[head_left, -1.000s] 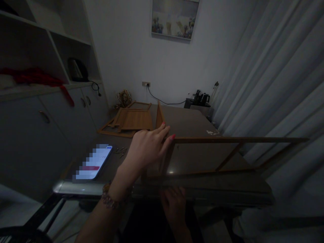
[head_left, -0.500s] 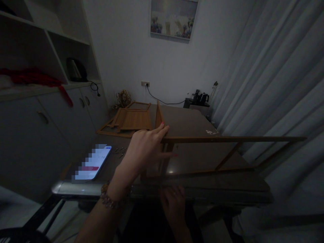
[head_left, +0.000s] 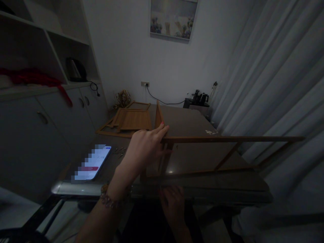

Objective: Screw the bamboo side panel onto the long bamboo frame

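Note:
My left hand (head_left: 145, 146), with a beaded bracelet at its wrist, grips the near corner where an upright wooden panel (head_left: 158, 116) meets a long wooden frame (head_left: 227, 139). Its fingers lie over the top and the thumb is on the frame's near side. The frame stands on its long edge along the front of the dark table (head_left: 182, 118) and reaches far to the right. Lower down, at the table's front edge, my right hand (head_left: 174, 204) has its fingers curled in. Darkness hides whether anything is in them.
Several wooden panels and frames (head_left: 134, 120) lie at the table's back left. Several small metal screws (head_left: 120, 152) sit near a lit phone (head_left: 93, 163) at the front left. White cabinets (head_left: 55, 118) line the left side, a pale curtain (head_left: 273, 84) the right.
My left thumb has drawn in slightly toward the frame. The frame's far right end has shifted a little to the left. My right hand has stayed about where it was.

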`<state>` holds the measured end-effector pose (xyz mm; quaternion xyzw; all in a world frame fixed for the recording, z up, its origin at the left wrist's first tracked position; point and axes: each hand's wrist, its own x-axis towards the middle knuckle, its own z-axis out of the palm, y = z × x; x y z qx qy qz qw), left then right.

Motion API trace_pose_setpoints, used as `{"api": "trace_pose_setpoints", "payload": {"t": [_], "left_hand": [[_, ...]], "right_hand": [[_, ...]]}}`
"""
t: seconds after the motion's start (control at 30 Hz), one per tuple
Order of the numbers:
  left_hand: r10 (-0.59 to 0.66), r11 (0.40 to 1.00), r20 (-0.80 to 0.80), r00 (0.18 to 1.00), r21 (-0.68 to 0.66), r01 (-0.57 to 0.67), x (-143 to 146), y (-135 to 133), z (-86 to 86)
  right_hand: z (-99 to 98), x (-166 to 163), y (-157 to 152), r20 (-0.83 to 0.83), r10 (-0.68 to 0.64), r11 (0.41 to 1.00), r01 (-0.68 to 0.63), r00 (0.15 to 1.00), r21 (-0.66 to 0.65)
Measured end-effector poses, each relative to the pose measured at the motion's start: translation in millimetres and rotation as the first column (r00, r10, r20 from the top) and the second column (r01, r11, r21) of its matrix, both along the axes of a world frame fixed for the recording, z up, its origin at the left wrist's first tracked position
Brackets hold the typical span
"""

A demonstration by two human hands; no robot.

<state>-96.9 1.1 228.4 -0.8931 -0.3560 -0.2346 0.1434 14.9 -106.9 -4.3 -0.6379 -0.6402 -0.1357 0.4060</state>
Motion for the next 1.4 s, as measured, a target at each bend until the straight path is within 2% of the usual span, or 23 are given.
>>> {"api": "trace_pose_setpoints", "payload": {"t": [0.37,0.6,0.87,1.4], "left_hand": [[0.002,1.0,0.016,1.0,0.024,-0.002,1,-3,-0.4],[0.01,0.999,0.041,0.999,0.051,-0.012,2,-6,-0.5],[-0.045,0.999,0.075,0.996,-0.006,0.046,1,-5,3.4],[0.001,0.999,0.078,0.997,0.035,-0.003,4,-5,0.6]], "right_hand": [[5.9,-1,-1,0.003,-0.003,1.0,0.003,1.0,-0.021],[10.5,-1,-1,-0.06,0.024,1.0,-0.024,0.998,-0.01],[7.8,-1,-2,-0.071,0.019,0.999,-0.022,0.997,-0.029],[9.0,0,-2,-0.063,0.028,0.999,-0.031,0.998,-0.039]]}}
